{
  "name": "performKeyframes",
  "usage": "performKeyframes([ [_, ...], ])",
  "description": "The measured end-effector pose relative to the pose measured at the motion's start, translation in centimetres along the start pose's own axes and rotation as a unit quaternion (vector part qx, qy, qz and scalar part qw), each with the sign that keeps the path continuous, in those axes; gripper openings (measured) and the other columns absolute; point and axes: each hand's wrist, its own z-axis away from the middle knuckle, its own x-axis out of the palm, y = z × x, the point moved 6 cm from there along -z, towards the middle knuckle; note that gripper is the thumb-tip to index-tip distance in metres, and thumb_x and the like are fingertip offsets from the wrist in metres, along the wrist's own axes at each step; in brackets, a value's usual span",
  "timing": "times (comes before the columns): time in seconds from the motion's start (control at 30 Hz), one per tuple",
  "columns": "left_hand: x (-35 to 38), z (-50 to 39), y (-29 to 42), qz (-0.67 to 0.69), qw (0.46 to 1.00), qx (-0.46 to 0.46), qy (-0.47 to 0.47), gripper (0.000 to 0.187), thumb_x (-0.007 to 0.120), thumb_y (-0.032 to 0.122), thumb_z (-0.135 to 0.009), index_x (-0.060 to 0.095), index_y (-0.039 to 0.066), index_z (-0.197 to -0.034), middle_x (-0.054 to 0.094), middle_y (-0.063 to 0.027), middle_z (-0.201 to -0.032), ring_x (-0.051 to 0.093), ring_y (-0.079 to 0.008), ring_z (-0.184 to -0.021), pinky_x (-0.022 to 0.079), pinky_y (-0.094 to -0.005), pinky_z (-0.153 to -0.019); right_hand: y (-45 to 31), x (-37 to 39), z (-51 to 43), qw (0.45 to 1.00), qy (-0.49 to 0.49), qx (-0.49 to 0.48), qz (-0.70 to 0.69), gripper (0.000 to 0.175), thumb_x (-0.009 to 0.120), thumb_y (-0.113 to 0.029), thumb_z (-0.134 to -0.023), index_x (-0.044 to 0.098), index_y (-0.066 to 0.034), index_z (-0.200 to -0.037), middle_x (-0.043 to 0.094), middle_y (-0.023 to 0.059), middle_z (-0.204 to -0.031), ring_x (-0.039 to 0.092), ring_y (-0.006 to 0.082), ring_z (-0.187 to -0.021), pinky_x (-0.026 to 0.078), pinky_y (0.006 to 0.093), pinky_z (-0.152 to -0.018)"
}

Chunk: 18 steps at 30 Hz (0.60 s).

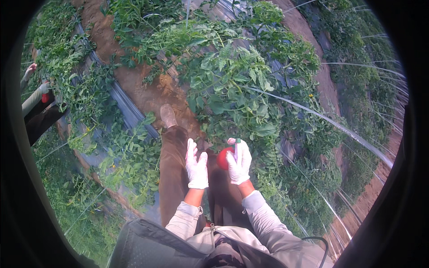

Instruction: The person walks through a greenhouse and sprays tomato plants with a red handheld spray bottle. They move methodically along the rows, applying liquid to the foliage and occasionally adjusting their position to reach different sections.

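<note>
My right hand (242, 164), in a white glove, is closed on a slim tool with a green end (238, 140). A smooth red round object (222, 159) sits against the palm side of the same hand; whether it is a container cannot be told. My left hand (196, 169), gloved too, is held up a short way to the left with nothing in it, its thumb apart from the fingers. Both hands are above my brown trousers (172, 167). Leafy tomato plants (231, 90) stand just beyond them.
White strings (318, 114) slant across the plants on the right. Plastic mulch film (124, 100) borders the bare soil path (134, 72), where my shoe (167, 115) rests. At the far left, another person's gloved hand (44, 87) is near a red object (45, 97).
</note>
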Motion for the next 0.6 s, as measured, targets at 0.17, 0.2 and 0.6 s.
performKeyframes([
  [0.17, -2.2, -5.0, 0.6, -0.033, 0.999, -0.035, 0.004, 0.080, 0.061, -0.010, -0.090, 0.037, 0.013, -0.164, 0.045, -0.0152, -0.159, 0.044, -0.0276, -0.146, 0.032, -0.0423, -0.122, -1.3, 2.6, -4.0, 0.999, 0.009, 0.017, 0.039, 0.036, 0.066, -0.007, -0.088, 0.064, -0.0029, -0.123, 0.067, 0.0091, -0.116, 0.065, 0.0242, -0.106, 0.050, 0.0341, -0.096],
  [0.2, -3.0, -6.4, 1.0, -0.042, 0.998, -0.039, 0.001, 0.080, 0.061, -0.010, -0.090, 0.038, 0.013, -0.164, 0.046, -0.0147, -0.158, 0.045, -0.0272, -0.145, 0.033, -0.0421, -0.122, -1.4, 3.6, -4.6, 0.999, 0.019, 0.024, 0.025, 0.035, 0.066, -0.009, -0.088, 0.064, -0.0030, -0.123, 0.067, 0.0093, -0.116, 0.065, 0.0245, -0.106, 0.050, 0.0343, -0.095],
  [0.6, -8.5, -22.1, 8.3, -0.095, 0.992, -0.072, -0.042, 0.080, 0.057, -0.014, -0.091, 0.039, 0.014, -0.163, 0.043, -0.0112, -0.160, 0.044, -0.0249, -0.143, 0.036, -0.0392, -0.121, -0.1, 17.4, -9.3, 0.986, 0.092, 0.137, 0.006, 0.047, 0.069, -0.036, -0.098, 0.062, 0.0012, -0.126, 0.067, 0.0124, -0.120, 0.065, 0.0255, -0.109, 0.050, 0.0374, -0.099],
])
